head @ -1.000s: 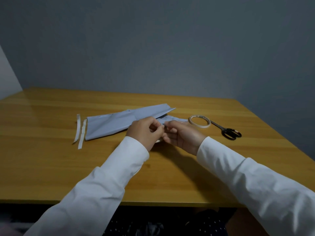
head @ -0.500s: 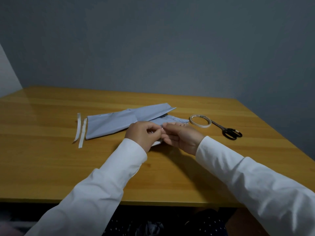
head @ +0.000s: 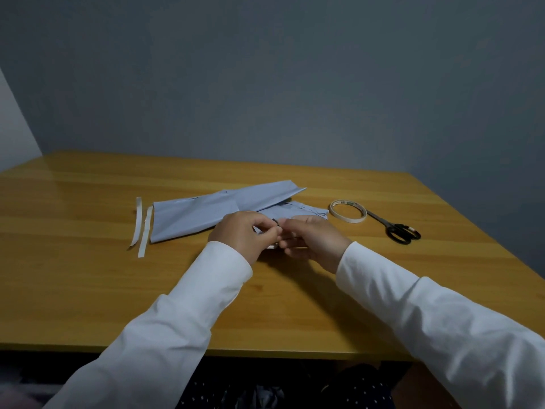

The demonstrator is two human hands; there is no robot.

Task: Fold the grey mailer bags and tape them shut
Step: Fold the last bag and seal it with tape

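While our two hands meet over the near edge of the grey mailer bags (head: 206,214), the change from a second ago is small: the hands have sunk lower toward the table (head: 88,276) and closed in on each other, so that the fingertips now touch right at the small folded piece between them. Our left hand (head: 241,234) has its fingers curled and its thumb and forefinger pinching something thin and pale at that spot; our right hand (head: 312,240) is curled too and pinches from the other side, though we cannot tell whether it is a tape strip or the bag's own edge that we hold. The long folded bag lies flat behind our hands, slanting toward the far right, with a second grey piece partly under our knuckles. Two loose backing strips (head: 143,225) lie just beside the bag's left end. The tape roll (head: 348,211) and the scissors (head: 398,230) rest to the right, untouched. We judge that we are working a small detail of the seal, so the bag is folded but its closing is not yet finished.
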